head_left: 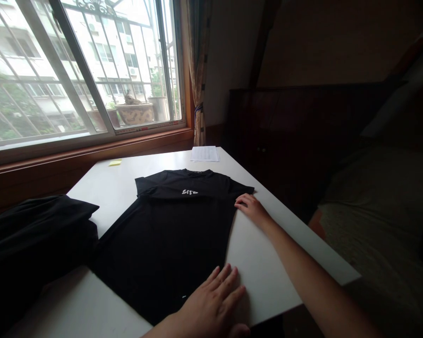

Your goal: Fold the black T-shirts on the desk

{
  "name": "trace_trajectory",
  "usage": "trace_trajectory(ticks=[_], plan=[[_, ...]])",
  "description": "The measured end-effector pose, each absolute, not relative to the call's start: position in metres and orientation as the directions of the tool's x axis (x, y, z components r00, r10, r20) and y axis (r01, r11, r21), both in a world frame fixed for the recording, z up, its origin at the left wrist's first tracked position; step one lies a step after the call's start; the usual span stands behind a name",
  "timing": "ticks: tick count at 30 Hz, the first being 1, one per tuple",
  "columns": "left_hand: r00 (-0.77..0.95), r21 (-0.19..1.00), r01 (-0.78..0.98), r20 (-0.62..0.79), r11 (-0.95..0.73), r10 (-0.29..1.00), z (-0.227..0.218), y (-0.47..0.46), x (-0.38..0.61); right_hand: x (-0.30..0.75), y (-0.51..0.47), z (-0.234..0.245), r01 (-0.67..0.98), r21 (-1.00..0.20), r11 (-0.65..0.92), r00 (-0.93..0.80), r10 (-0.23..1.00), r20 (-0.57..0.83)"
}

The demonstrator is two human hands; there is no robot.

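Had a black T-shirt [169,234] laid flat on the bench [268,253]; judged it light and limp, best held by sleeve [242,188] or side edge. Rested the left hand [215,298] spread on its lower edge; curled the right hand [253,209] below the sleeve, could not tell whether pinching. Noted dark cloth [42,230] crowding its left side, papers [205,153] beyond the collar.

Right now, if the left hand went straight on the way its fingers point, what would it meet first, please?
Past a bare stretch of white table, the left hand would probably meet the right forearm, though how high that forearm sits is unclear.
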State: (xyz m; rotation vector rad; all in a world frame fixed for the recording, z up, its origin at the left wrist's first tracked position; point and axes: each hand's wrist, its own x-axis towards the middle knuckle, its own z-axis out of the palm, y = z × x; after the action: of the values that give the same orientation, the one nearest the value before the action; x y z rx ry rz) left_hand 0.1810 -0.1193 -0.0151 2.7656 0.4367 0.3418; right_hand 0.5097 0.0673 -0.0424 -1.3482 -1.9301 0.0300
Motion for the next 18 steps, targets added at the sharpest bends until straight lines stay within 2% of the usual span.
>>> trace_trajectory(ticks=[3, 9, 13, 15, 18], plan=[[0.927, 0.437, 0.183, 0.221, -0.88, 0.303, -0.01, -0.123, 0.171, 0.508, 0.065, -0.042, 0.791, -0.415, 0.449, -0.152, 0.802, 0.578], [0.924, 0.664, 0.046, 0.255, -0.747, 0.284, 0.042, -0.137, 0.146, 0.503, 0.058, -0.032, 0.785, -0.4, 0.472, -0.17, 0.786, 0.595], [0.937, 0.716, 0.048, 0.209, -0.696, 0.281, 0.027, -0.142, 0.145, 0.487, 0.043, -0.011, 0.747, -0.392, 0.537, -0.238, 0.766, 0.597], [0.935, 0.735, 0.065, 0.191, -0.675, 0.298, 0.012, -0.142, 0.147, 0.47, 0.03, 0.003, 0.691, -0.408, 0.596, -0.346, 0.769, 0.537], [0.944, 0.787, 0.081, 0.136, -0.611, 0.301, 0.01, -0.14, 0.148, 0.438, 0.003, 0.019, 0.566, -0.477, 0.672, -0.601, 0.733, 0.319]])
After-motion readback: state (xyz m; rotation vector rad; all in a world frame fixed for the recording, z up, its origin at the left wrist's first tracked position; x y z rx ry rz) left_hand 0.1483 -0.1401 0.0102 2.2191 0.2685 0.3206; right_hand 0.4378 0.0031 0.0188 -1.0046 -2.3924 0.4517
